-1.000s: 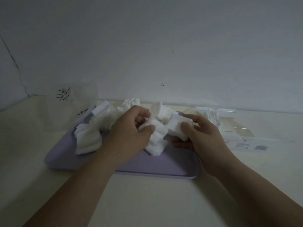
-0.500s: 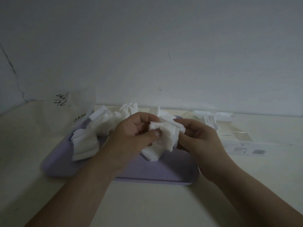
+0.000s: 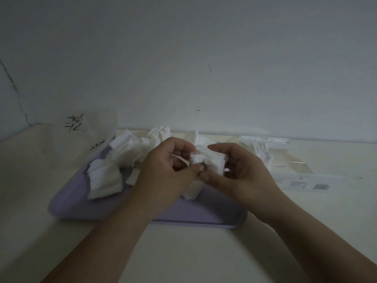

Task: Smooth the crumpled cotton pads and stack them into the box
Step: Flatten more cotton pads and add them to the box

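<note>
A crumpled white cotton pad (image 3: 211, 160) is held above the lilac tray (image 3: 195, 216). My left hand (image 3: 169, 170) pinches its left side with thumb and fingers, and my right hand (image 3: 242, 170) grips its right side. Several more crumpled pads (image 3: 106, 176) lie heaped on the tray, behind and left of my hands. The clear plastic box (image 3: 289, 166) sits to the right of the tray with a few white pads (image 3: 262, 152) inside. Part of the held pad is hidden by my fingers.
A translucent plastic bag (image 3: 81, 137) with black writing stands at the tray's back left. The cream table (image 3: 183, 252) meets a pale wall right behind the tray and box.
Both hands have drawn closer together around the pad and lifted it slightly over the tray. The view has shifted a little.
</note>
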`<state>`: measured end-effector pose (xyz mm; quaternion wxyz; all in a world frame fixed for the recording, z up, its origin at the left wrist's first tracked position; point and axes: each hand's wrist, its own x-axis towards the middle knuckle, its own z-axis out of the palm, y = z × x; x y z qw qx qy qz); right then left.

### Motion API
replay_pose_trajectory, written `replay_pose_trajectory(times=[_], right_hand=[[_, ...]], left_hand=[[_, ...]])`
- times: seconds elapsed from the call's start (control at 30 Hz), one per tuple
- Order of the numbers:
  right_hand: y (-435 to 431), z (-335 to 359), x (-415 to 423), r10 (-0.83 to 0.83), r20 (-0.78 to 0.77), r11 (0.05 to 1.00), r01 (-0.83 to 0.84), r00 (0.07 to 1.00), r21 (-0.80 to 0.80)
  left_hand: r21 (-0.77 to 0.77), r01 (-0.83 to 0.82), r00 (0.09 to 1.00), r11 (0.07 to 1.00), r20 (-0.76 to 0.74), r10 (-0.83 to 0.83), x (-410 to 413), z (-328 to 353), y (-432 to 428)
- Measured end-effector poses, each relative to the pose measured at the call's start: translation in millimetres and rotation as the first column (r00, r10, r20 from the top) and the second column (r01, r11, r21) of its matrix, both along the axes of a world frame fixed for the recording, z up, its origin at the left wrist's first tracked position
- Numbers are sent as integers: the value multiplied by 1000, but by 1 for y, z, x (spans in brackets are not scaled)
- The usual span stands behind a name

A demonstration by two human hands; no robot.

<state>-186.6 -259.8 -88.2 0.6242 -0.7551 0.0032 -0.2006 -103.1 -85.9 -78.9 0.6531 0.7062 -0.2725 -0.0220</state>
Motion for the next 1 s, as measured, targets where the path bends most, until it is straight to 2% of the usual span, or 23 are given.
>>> replay_pose_trajectory(times=[0.13, 0.23, 0.33, 0.4, 0.47, 0.63, 0.77, 0.87, 0.93, 1.0], right_hand=[[-2, -5, 1, 29, 44, 1000, -29, 999, -4], [-3, -5, 2, 42, 60, 999, -42, 997, 4], [-1, -4, 4, 65, 10, 988, -66, 998, 142], [1, -1, 4, 117, -36, 948, -100, 993, 303], [7, 3, 2, 127, -72, 922, -91, 989, 376], [15, 4, 1, -5, -123, 951, 42, 992, 307], [16, 4, -1, 74, -120, 934, -27, 990, 356], [15, 7, 0, 182, -76, 878, -128, 980, 461], [9, 8, 1, 188, -72, 902, -143, 980, 408], [3, 9, 1, 170, -89, 940, -135, 981, 315]], left_hand=[[96, 93, 995, 991, -41, -90, -1, -2, 2], [159, 144, 989, 977, 15, -148, -4, -1, 3], [138, 107, 994, 985, 22, -111, -5, 1, 3], [135, 97, 995, 986, 4, -99, -5, 1, 2], [125, 112, 994, 986, -26, -110, -7, 0, 1], [122, 139, 990, 983, -15, -138, -15, -5, -8], [129, 89, 992, 988, 72, -99, -15, -14, -14], [124, 61, 989, 990, 125, -77, -10, -15, -13], [80, 77, 995, 994, 64, -83, -8, -11, -11], [-21, 100, 990, 995, -93, -102, -7, -8, -10]])
